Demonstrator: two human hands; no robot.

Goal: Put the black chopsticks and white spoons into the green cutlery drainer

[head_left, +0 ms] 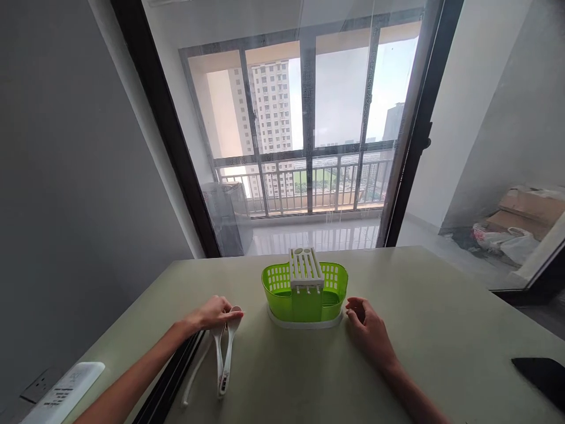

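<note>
My left hand is closed over the upper ends of two white spoons lying side by side, handles toward me. One spoon's rounded head shows past my fingertips; the other's is mostly covered. Under my left forearm lies a bundle of long black sticks, probably chopsticks, with a thin white curved handle alongside. In the middle of the table stands a bright green basket with a white base and a white slotted rack across its top. My right hand rests just right of it, fingers loosely curled and apart, holding nothing visible.
The pale green table meets a dark-framed glass door at the back. A white box-like item is at the left edge, by a wall socket. A black flat object lies at the right. Cardboard boxes and bags sit beyond.
</note>
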